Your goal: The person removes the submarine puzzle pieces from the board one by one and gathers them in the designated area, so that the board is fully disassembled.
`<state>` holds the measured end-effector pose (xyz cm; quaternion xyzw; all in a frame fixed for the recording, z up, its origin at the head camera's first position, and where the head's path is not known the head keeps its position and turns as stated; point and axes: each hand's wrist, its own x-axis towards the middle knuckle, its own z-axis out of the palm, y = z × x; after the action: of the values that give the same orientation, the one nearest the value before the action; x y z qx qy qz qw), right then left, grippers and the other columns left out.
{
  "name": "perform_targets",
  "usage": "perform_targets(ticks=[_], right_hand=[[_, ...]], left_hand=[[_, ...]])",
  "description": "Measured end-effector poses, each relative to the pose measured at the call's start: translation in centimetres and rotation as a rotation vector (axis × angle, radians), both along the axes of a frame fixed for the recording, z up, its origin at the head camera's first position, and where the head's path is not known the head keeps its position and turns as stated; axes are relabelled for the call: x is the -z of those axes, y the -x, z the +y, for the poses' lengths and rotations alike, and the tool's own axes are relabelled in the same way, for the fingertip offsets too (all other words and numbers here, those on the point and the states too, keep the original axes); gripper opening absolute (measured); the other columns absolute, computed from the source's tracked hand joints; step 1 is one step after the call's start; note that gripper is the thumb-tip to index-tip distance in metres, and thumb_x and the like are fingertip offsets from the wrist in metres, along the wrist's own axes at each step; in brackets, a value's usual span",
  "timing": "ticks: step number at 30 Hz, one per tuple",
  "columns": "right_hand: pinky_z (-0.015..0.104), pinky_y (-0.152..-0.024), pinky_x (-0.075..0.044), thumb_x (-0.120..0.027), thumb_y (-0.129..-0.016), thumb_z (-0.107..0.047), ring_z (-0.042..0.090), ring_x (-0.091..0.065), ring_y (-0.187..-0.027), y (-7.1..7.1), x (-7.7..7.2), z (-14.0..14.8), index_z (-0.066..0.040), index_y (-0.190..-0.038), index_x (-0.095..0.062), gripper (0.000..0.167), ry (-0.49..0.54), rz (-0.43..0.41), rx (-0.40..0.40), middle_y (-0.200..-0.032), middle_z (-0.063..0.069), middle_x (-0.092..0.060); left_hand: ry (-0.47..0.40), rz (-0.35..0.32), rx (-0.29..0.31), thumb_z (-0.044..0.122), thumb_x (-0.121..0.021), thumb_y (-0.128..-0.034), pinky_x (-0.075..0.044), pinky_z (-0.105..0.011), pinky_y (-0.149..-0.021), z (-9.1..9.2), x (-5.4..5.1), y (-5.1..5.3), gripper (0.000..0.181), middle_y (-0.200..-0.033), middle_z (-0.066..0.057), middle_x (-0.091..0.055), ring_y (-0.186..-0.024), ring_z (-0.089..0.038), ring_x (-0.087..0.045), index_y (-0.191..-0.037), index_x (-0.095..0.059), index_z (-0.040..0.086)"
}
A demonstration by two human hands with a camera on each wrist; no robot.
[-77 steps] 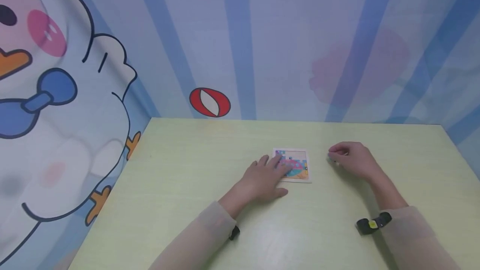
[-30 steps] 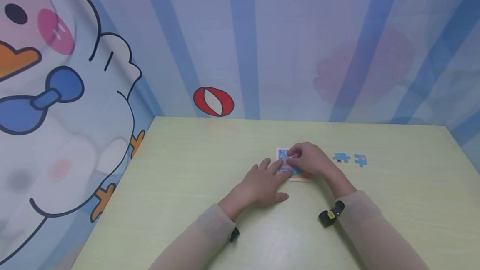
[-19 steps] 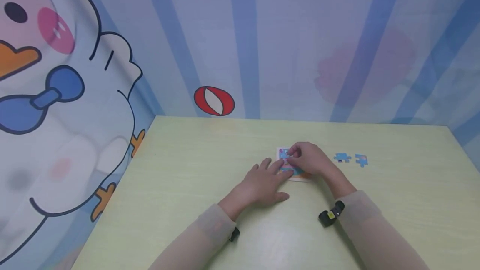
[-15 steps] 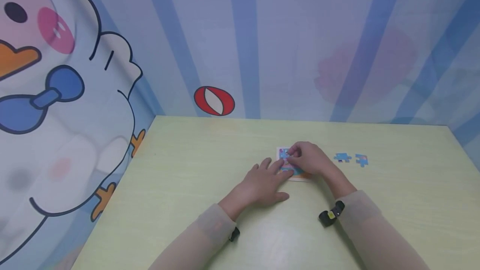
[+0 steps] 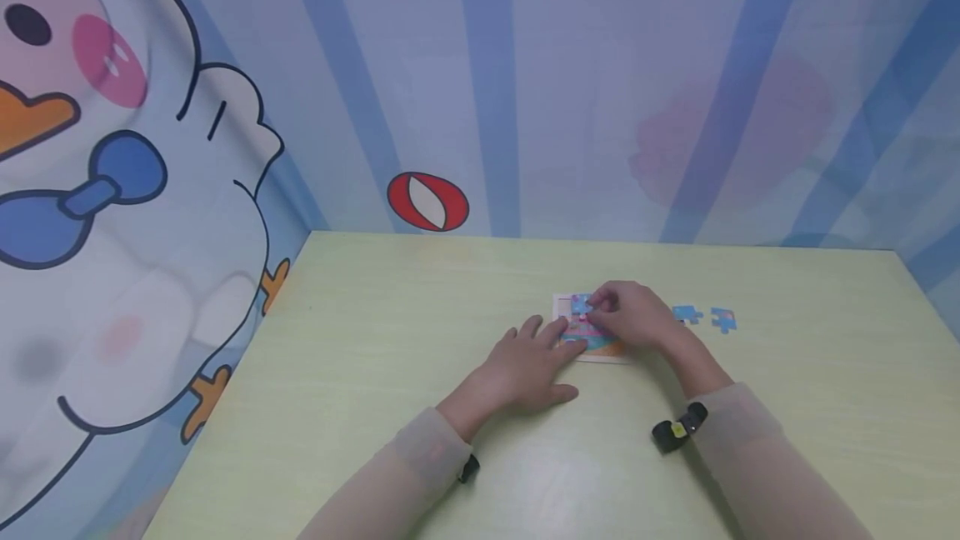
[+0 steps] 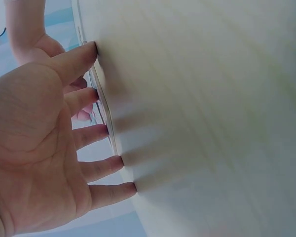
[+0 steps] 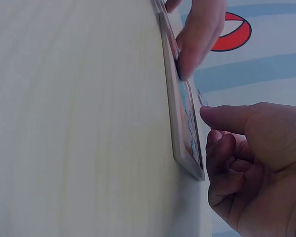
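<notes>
A small square jigsaw puzzle in a white frame (image 5: pixel 612 359) lies on the table, its picture partly covered by both hands. My left hand (image 5: pixel 525 369) has its fingers spread, and the fingertips rest on the puzzle's left side. Over the upper part of the puzzle, my right hand (image 5: pixel 637 315) pinches a blue puzzle piece (image 5: pixel 581 304) between thumb and fingers. In the right wrist view this piece (image 7: pixel 202 98) shows edge-on, tilted just above the puzzle. Right of the right hand lie two loose blue pieces, one nearer (image 5: pixel 687 314) and one farther (image 5: pixel 723 320).
The pale wooden table (image 5: pixel 420 298) ends at the back against a blue striped backdrop (image 5: pixel 570 90). A black band with a camera (image 5: pixel 678 429) sits at the right wrist, and another black device (image 5: pixel 469 468) at the left.
My right hand came from the right side to the puzzle's upper left, uncovering the two loose pieces. Since then it has shifted slightly right with the pinched piece. The left hand stays put.
</notes>
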<state>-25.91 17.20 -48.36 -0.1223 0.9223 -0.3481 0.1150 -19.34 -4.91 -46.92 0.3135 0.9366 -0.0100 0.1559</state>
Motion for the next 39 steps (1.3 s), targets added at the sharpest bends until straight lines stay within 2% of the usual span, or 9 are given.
perform_targets(ticks=[9,21,39], right_hand=[[0.048,-0.088,-0.05,-0.069,-0.099,-0.027,0.028,-0.062,-0.1,-0.5,-0.2,3.0,-0.005,-0.117,-0.07,0.028,-0.012,-0.019,0.035,-0.106,0.01,-0.067],[0.041,-0.084,-0.046,-0.069,-0.098,-0.022,0.026,-0.059,-0.095,-1.1,0.2,6.4,-0.002,-0.114,-0.072,0.026,-0.035,0.01,0.066,-0.1,0.008,-0.067],[0.039,-0.077,-0.042,-0.069,-0.098,-0.019,0.022,-0.053,-0.086,-1.5,0.0,7.8,0.0,-0.109,-0.07,0.022,-0.069,-0.014,0.065,-0.091,0.005,-0.06]], left_hand=[[0.005,0.002,-0.01,0.062,-0.054,-0.1016,-0.032,-0.057,-0.118,0.0,0.2,0.0,0.073,-0.173,-0.002,-0.016,-0.155,-0.037,-0.02,-0.165,-0.028,0.037],[0.008,-0.017,-0.026,0.059,-0.055,-0.102,-0.03,-0.057,-0.119,-0.3,0.1,-0.1,0.073,-0.174,-0.001,-0.014,-0.156,-0.036,-0.018,-0.165,-0.027,0.037],[-0.012,-0.022,-0.029,0.058,-0.056,-0.102,-0.029,-0.057,-0.119,-0.4,-0.1,-0.1,0.073,-0.173,-0.002,-0.016,-0.156,-0.036,-0.018,-0.165,-0.028,0.036]])
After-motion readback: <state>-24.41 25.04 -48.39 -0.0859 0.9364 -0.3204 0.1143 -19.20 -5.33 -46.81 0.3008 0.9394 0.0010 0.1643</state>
